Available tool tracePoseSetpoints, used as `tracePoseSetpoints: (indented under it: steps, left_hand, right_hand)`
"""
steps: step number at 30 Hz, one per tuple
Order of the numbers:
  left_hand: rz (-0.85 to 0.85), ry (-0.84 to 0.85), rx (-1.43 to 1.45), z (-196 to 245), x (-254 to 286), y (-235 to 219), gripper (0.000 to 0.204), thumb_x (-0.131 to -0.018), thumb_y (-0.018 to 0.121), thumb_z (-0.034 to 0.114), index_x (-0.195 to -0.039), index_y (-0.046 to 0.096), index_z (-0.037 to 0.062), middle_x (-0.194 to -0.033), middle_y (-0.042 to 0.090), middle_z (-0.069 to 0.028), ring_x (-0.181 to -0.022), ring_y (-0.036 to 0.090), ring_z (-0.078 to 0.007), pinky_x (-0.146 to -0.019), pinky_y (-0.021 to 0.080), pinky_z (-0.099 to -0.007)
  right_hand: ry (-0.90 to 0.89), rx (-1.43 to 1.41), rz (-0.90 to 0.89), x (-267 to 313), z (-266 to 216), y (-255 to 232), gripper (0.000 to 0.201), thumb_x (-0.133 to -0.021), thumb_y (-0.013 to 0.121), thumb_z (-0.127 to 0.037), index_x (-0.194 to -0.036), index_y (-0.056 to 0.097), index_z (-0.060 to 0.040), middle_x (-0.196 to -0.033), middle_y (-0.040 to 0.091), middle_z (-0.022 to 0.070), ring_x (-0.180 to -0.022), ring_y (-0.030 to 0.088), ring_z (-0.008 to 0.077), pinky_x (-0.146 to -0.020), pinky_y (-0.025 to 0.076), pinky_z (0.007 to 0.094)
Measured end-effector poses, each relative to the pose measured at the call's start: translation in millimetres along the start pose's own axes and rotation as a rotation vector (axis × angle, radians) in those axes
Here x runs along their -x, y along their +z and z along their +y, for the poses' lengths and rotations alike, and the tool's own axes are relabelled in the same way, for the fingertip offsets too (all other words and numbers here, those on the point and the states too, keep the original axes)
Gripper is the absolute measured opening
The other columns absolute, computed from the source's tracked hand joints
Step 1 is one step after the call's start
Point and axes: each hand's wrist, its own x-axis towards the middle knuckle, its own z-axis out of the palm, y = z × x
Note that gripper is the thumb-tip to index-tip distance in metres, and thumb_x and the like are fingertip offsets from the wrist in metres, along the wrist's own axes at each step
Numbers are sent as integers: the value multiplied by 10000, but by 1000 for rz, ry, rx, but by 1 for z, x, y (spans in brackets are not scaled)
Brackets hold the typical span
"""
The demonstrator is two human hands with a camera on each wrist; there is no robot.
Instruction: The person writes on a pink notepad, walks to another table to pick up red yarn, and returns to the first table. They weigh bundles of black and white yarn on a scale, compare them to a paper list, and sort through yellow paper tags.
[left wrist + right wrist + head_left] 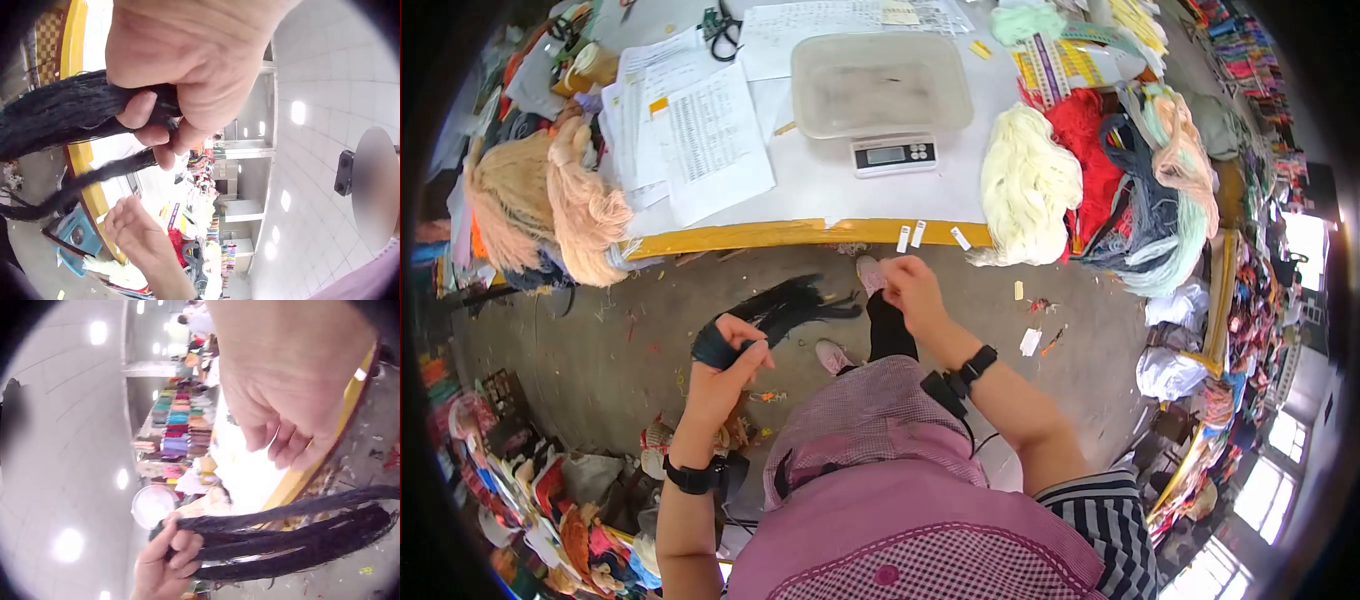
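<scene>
My left hand [736,368] grips a skein of dark, nearly black yarn [785,312] at one end, in front of the table edge. Loose strands trail to the right in the head view. In the left wrist view, the yarn [56,109] passes under the thumb and fingers, with a thinner strand bundle hanging apart. My right hand [915,298] hovers to the right of the skein, near the table's front edge. Its fingers [284,440] are loosely bent, with nothing visible between them in the right wrist view.
On the table [820,185] stand a clear plastic tub [880,125] and a small digital scale [895,155]. Printed sheets [710,150] and black scissors [721,35] lie left. Cream yarn [1030,185] and red yarn [1090,140] hang over the right edge; peach yarn [585,190] is at left.
</scene>
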Motion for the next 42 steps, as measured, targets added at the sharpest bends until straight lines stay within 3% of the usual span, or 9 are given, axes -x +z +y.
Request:
tracePoseSetpoints:
  steps: [3, 7, 15, 19, 24, 28, 34, 36, 42]
  left_hand:
    - [3, -1, -2, 3, -3, 7, 54, -918, 594, 26, -954, 556, 33, -777, 643, -48, -679, 569, -65, -572, 413, -198]
    - [3, 8, -6, 5, -8, 12, 36, -916, 595, 21, -933, 565, 30, -771, 653, -59, -676, 572, -68, -581, 429, -199]
    - [27, 91, -36, 12, -6, 9, 39, -923, 581, 19, -950, 557, 35, -819, 671, -66, -683, 568, -63, -583, 427, -196]
    - [140, 208, -49, 18, 2, 10, 248, -930, 564, 21, -1172, 509, 22, -920, 693, -80, -723, 562, -54, -613, 432, -190]
    - [209, 476, -23, 52, 33, 3, 670, -943, 531, 26, -1512, 177, 24, -1078, 676, -111, -789, 557, -74, -746, 474, -229]
    - [212, 653, 63, 70, 56, 3, 723, -942, 541, 33, -1540, 135, 46, -1050, 681, -71, -794, 548, -67, -753, 464, -227]
    - [357, 640, -183, 84, 89, -23, 682, -933, 588, 52, -1520, 240, 55, -780, 634, -10, -635, 527, -54, -616, 458, -212]
    - [195, 487, 16, 98, 109, -38, 638, -939, 579, 62, -1506, 287, 72, -719, 612, 12, -609, 514, -42, -585, 443, -210]
    - [-28, 391, 18, 121, 146, -57, 584, -953, 529, 126, -1495, 312, 95, -763, 629, 5, -613, 530, -43, -527, 395, -194]
  right_hand:
    - [-126, -10, 565, -28, 11, -42, 304, -833, 764, -255, -940, 572, -44, -739, 549, 29, -540, 487, 110, -427, 385, 272]
    - [5, -226, 801, -48, -8, -88, 339, -812, 784, -285, -932, 568, -53, -715, 537, 22, -545, 477, 99, -400, 352, 257]
    - [20, -191, 452, -41, -30, -95, 227, -834, 760, -220, -782, 564, -118, -697, 531, -19, -557, 450, 77, -446, 329, 223]
    - [117, -333, 104, 17, -77, -3, 184, -863, 729, -211, -833, 585, -99, -709, 534, -31, -551, 451, 61, -462, 339, 223]
    - [196, -220, -626, 126, -118, 135, 134, -932, 652, -220, -926, 594, -100, -755, 531, -30, -595, 446, 68, -544, 354, 227]
    - [193, -150, -682, 165, -119, 180, 153, -932, 654, -218, -833, 581, -126, -725, 527, -42, -587, 454, 57, -551, 352, 207]
    - [10, 129, -678, 191, -114, 205, 155, -950, 632, -218, -910, 568, -83, -769, 532, -45, -657, 496, 46, -623, 399, 202]
    - [-629, 237, -715, 184, -115, 205, 168, -971, 595, -191, -964, 503, -51, -874, 551, -8, -743, 535, 62, -685, 431, 212]
    - [-468, 289, -1127, 231, -144, 231, 122, -989, 539, -137, -1027, 440, -77, -973, 546, 39, -841, 550, 91, -709, 451, 255]
